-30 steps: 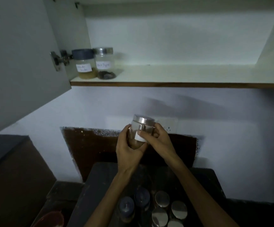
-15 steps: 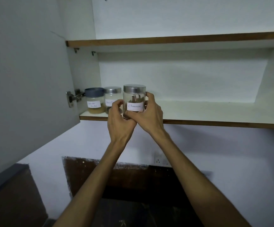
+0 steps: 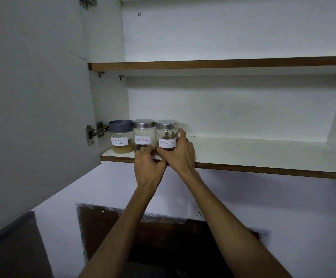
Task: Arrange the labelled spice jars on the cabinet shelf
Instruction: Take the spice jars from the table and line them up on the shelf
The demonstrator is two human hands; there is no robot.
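Three labelled jars stand in a row at the left end of the lower white cabinet shelf with brown front edge (image 3: 263, 155), left-centre of frame. Leftmost: clear jar with dark blue-grey lid and yellowish powder (image 3: 121, 137), label reads roughly "Coriander Powder". Middle: clear glass jar with silver metal lid labelled "Black Pepper" (image 3: 144, 135), just beside the first. Rightmost: clear glass jar with silver metal lid labelled "Cinnamon" (image 3: 166, 136), brown sticks inside, upright, base on the shelf near the front edge, touching or nearly touching the pepper jar.

Right hand (image 3: 180, 155) grip wraps the cinnamon jar: fingers curled round its right side, thumb at its lower front. Left hand (image 3: 149, 163) sits at the shelf edge in front of the pepper and cinnamon jars, fingers curled toward the cinnamon jar's base, fingertips meeting the right thumb; cannot tell whether it actually pinches the jar.

Upper white shelf (image 3: 223, 64) across upper frame. Open white cabinet door (image 3: 32, 97) fills left side, metal hinge (image 3: 94, 132) beside the blue-lidded jar. White wall (image 3: 283, 207) below, dark brown patch (image 3: 113, 227) at lower centre, small socket (image 3: 198, 213) on the wall.
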